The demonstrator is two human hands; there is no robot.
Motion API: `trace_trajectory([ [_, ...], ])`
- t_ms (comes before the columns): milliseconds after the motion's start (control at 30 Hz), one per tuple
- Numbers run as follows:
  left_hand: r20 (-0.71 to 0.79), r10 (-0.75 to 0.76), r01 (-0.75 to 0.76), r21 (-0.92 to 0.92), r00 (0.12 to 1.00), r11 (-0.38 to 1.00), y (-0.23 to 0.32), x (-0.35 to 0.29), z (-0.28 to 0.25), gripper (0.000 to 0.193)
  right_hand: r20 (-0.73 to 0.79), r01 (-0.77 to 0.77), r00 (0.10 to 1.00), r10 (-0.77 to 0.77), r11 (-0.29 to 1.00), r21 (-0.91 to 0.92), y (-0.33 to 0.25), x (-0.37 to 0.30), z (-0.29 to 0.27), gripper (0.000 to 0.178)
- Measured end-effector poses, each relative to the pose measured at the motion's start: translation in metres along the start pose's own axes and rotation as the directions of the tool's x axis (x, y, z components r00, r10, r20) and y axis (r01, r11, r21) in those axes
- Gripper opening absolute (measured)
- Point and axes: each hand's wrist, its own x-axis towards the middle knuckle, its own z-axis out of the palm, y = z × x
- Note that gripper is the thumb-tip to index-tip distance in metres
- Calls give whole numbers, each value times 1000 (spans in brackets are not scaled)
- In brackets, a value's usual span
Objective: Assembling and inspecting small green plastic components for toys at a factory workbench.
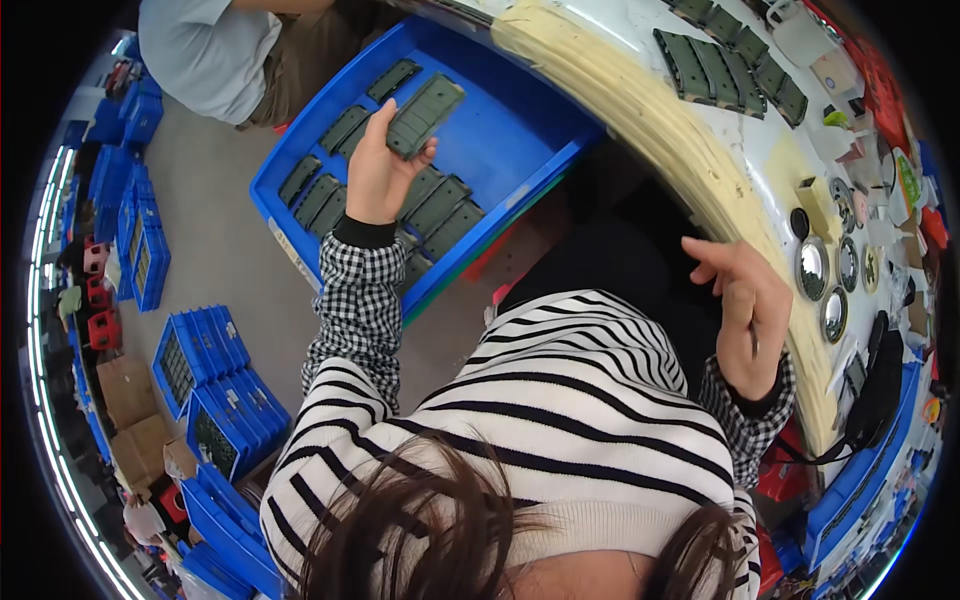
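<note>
My left hand (382, 175) is closed round a dark green rectangular plastic part (426, 115), its thumb along one side and fingertips at the other. It holds the part tilted above a blue plastic crate (520, 170). Inside the crate, several similar green parts (452, 220) lie in rows, some hidden behind my hand and forearm. My right hand (745, 315) hovers beside the padded cream edge of the table (700, 175). Its fingers are loosely bent and apart, and nothing shows in them.
More green parts (710, 72) lie on the white table, with round metal-rimmed tins (812, 268) farther right. Stacked blue crates (235, 410) stand on the floor at left. Another person (215, 55) sits beyond the crate. Cardboard boxes (135, 440) line the far left.
</note>
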Motion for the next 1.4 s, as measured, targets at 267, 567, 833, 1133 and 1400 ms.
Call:
trace_trajectory([
  [267,482,-151,85,156,863,984,-12,-75,56,25,-158,2,987,-42,970,-242,-28,-3,47,52],
  [567,695,-267,321,55,667,945,-53,-102,113,30,-273,-76,962,-12,947,-311,-18,-36,39,51],
  [833,762,-223,462,-112,608,880,-93,-120,179,35,-379,-97,925,-16,955,-279,-5,-43,17,51],
  [1133,673,-307,313,118,673,942,-90,-76,245,33,-580,-381,759,296,924,-27,39,-84,-93,102],
  [1400,639,-457,312,333,620,890,-83,-45,312,32,-552,-299,787,277,953,52,64,-78,-122,20],
])
